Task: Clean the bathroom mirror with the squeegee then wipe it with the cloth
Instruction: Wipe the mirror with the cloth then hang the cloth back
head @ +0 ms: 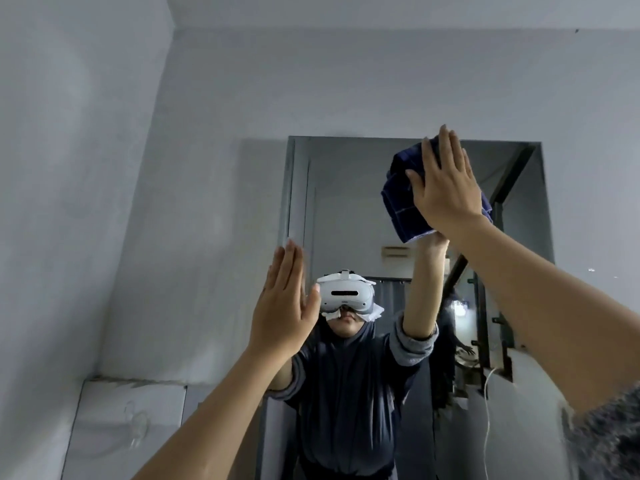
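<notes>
The bathroom mirror (346,81) fills most of the view and reflects a person with a headset, a doorway and grey walls. My right hand (446,183) is raised high at the upper right and presses a folded dark blue cloth (398,202) flat against the glass, fingers spread over it. My left hand (282,313) is raised lower, left of centre, palm flat toward the mirror with fingers straight and together, holding nothing. No squeegee is in view.
The room's left wall (69,168) meets the mirror along a vertical corner. A pale panel with a clear suction hook (138,431) sits at the lower left. A white cord (488,410) hangs in the reflection at the lower right.
</notes>
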The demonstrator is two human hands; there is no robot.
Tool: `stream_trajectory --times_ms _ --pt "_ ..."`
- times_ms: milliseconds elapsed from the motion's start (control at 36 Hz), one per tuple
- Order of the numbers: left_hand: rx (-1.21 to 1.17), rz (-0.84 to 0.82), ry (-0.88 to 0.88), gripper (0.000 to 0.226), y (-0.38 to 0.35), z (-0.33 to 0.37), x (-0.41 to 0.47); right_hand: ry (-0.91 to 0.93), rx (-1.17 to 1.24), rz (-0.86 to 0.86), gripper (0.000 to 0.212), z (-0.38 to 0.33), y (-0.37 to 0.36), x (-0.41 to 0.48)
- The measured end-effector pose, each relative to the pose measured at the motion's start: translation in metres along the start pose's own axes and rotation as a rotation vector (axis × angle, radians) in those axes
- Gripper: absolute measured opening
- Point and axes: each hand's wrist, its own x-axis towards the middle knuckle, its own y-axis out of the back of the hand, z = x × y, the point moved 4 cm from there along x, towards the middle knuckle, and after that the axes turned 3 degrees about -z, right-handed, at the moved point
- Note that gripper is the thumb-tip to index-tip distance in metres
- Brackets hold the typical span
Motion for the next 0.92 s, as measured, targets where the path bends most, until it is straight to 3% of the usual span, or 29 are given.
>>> stream_trajectory --times_ms 222,444,667,917 --pt "-0.041 0.024 0.036 0.063 -0.020 -0.014 0.005 -0.281 0.050 0.039 0.058 0.074 0.014 -0.031" --pt "-0.166 -0.018 0.039 0.066 -0.016 -0.013 -0.026 -0.523 0.158 0.120 0.056 0.058 0.002 -0.057" --pt "-0.090 -0.040 0.057 0.065 0.006 -0.003 -0.062 -0.478 0.146 0.094 0.054 -0.014 -0.013 -0.064" --pt "-0.067 -0.071 0.013 0.064 0.010 -0.006 -0.074 -0.163 0.141 0.004 0.055 -0.125 -0.034 -0.054"
